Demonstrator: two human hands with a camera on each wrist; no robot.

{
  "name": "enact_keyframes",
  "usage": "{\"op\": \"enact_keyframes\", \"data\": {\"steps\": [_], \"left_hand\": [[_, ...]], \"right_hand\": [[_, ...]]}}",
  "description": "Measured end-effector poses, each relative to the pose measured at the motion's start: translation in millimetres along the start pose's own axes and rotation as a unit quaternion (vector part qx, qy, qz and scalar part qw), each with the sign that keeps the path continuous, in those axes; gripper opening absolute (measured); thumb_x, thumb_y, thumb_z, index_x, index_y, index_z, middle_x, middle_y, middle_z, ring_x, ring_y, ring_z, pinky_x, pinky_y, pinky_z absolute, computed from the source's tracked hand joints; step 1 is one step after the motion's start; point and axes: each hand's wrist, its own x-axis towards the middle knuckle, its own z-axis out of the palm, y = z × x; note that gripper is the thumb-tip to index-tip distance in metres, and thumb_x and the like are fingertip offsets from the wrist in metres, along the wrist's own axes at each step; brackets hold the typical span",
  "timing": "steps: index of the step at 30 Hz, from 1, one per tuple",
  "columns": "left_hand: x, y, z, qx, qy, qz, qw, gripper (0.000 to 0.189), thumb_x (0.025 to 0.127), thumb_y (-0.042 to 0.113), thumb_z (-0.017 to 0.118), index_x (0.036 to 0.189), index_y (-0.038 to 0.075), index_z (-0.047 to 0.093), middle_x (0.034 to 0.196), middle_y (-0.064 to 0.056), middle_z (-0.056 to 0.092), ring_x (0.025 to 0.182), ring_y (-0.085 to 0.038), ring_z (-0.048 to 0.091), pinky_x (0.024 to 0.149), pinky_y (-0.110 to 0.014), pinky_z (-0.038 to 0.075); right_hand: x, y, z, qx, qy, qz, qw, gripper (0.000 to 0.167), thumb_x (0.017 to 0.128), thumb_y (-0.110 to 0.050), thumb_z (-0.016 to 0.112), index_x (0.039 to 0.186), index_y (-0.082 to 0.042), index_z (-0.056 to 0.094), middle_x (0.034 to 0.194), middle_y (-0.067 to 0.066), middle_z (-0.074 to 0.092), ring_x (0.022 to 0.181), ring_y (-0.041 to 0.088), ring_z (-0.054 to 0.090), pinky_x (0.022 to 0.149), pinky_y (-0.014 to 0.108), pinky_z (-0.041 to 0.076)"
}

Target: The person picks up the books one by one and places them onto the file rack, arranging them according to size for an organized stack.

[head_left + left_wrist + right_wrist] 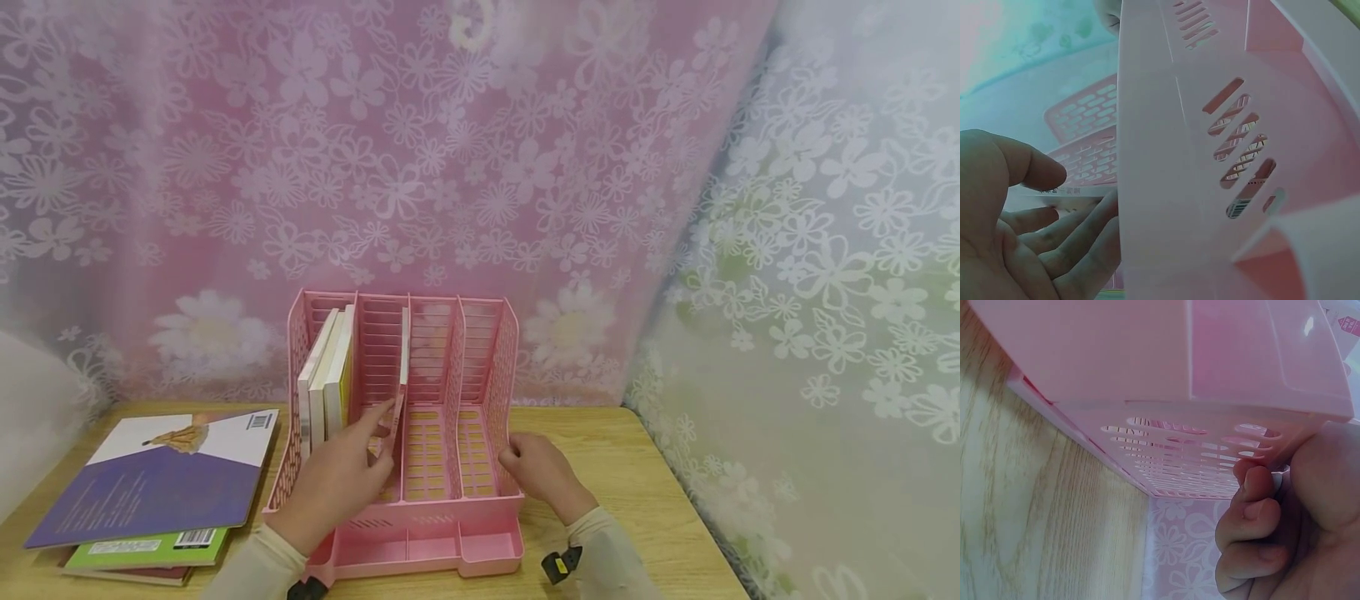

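A pink plastic desktop file rack (431,512) with upright compartments stands on the table. My left hand (330,479) reaches into its second compartment from the left and pinches a thin book (397,412) between thumb and fingers. That book stands upright against the divider on its right. In the left wrist view, the thumb lies above the thin book's edge (1063,191) and the fingers below. My right hand (543,473) grips the front edge of the rack's right side wall; its curled fingers (1254,534) show outside the slotted panel.
Several books (326,375) lean in the leftmost compartment. Left of the rack, a purple-and-white book (165,479) lies on a green one (150,547) and others. Shallow trays (491,546) line the rack's front. A flowered pink curtain (450,167) hangs behind the wooden table (622,500).
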Motion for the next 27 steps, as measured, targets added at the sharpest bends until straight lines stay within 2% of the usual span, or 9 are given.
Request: {"op": "enact_keyframes", "data": {"steps": [4, 9, 16, 22, 27], "left_hand": [[0.0, 0.4, -0.2, -0.009, 0.005, -0.002, 0.9999, 0.065, 0.095, 0.018, 0.067, 0.155, 0.028, 0.044, 0.121, -0.001, 0.073, 0.052, -0.003, 0.053, 0.039, -0.029, 0.039], [-1.5, 2.2, -3.4, -0.007, 0.011, 0.005, 0.9999, 0.061, 0.096, 0.018, 0.066, 0.153, 0.023, 0.047, 0.120, -0.003, 0.073, 0.057, -0.001, 0.055, 0.042, -0.028, 0.041], [-5.1, 7.8, -13.3, -0.007, 0.008, 0.005, 0.9999, 0.055, 0.098, 0.021, 0.067, 0.151, 0.023, 0.049, 0.120, -0.002, 0.073, 0.065, -0.002, 0.060, 0.045, -0.027, 0.044], [-12.9, 16.3, -29.8, -0.013, 0.010, 0.008, 0.9998, 0.048, 0.098, 0.021, 0.067, 0.144, 0.018, 0.056, 0.114, -0.001, 0.073, 0.072, -0.004, 0.060, 0.049, -0.026, 0.045], [-22.3, 12.2, -50.8, -0.006, 0.031, 0.039, 0.9987, 0.031, 0.097, 0.013, 0.066, 0.128, 0.016, 0.067, 0.098, 0.005, 0.071, 0.069, -0.002, 0.058, 0.049, -0.025, 0.045]], "right_hand": [[-0.2, 0, 0, 0.000, 0.000, 0.000, 1.0000, 0.023, 0.095, -0.018, 0.057, 0.072, -0.016, 0.055, 0.064, -0.003, 0.047, 0.057, 0.013, 0.044, 0.055, 0.031, 0.036], [-0.3, -1, 0, -0.002, -0.002, 0.001, 1.0000, 0.023, 0.094, -0.018, 0.057, 0.072, -0.016, 0.055, 0.064, -0.003, 0.047, 0.058, 0.013, 0.044, 0.056, 0.031, 0.037], [-1.3, -2, -2, -0.004, -0.002, -0.003, 1.0000, 0.023, 0.094, -0.017, 0.056, 0.071, -0.016, 0.054, 0.064, -0.003, 0.047, 0.057, 0.012, 0.044, 0.055, 0.031, 0.036], [-0.6, -2, -2, -0.006, -0.004, 0.000, 1.0000, 0.023, 0.094, -0.017, 0.056, 0.072, -0.016, 0.053, 0.064, -0.003, 0.047, 0.058, 0.013, 0.044, 0.056, 0.031, 0.036], [-0.3, -2, -1, -0.011, -0.002, -0.002, 0.9999, 0.023, 0.094, -0.017, 0.056, 0.071, -0.016, 0.052, 0.064, -0.003, 0.045, 0.058, 0.012, 0.042, 0.056, 0.030, 0.035]]}}
